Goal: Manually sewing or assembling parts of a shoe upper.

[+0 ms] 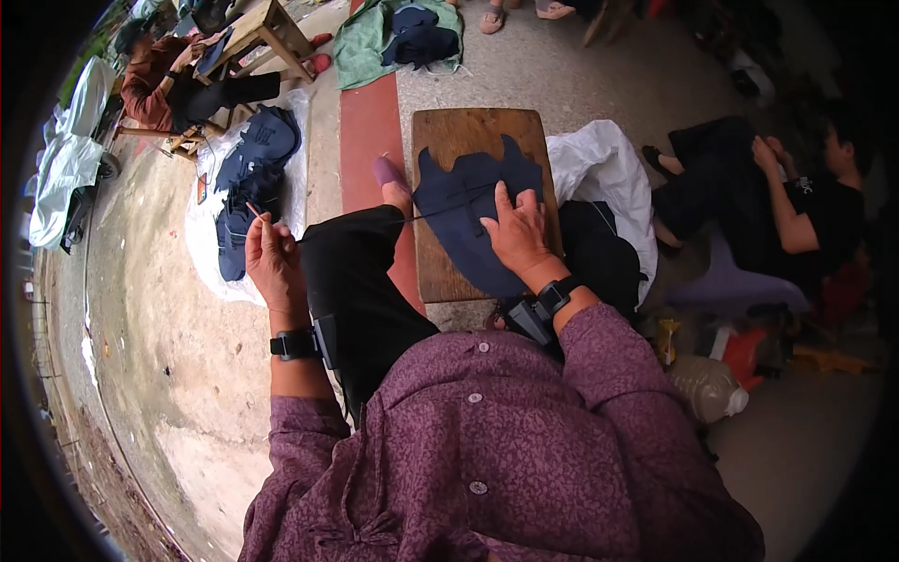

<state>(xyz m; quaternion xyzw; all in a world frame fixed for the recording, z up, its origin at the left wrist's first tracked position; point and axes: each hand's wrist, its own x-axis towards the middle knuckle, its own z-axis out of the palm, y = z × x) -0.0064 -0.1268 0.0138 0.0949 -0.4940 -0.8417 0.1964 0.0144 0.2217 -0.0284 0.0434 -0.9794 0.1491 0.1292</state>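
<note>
A flat navy fabric piece (459,220) with pointed top edges lies on a small wooden stool (435,126). My right hand (518,234) rests on its right side, fingers spread and pressing the cloth. To the left, my left hand (272,258) is raised beside my knee, fingertips pinched around a thin pinkish stick (253,210); its exact kind is too small to tell. A dark thread (403,221) runs taut from near my left hand to the cloth, where dark strands cross its middle.
Left of my leg, navy caps (269,136) lie on white plastic sheeting (211,253). A white sack (609,155) with dark cloth stands right of the stool. Seated people are at far left and right. Dark fabric (419,39) sits on a green sack (361,56) ahead.
</note>
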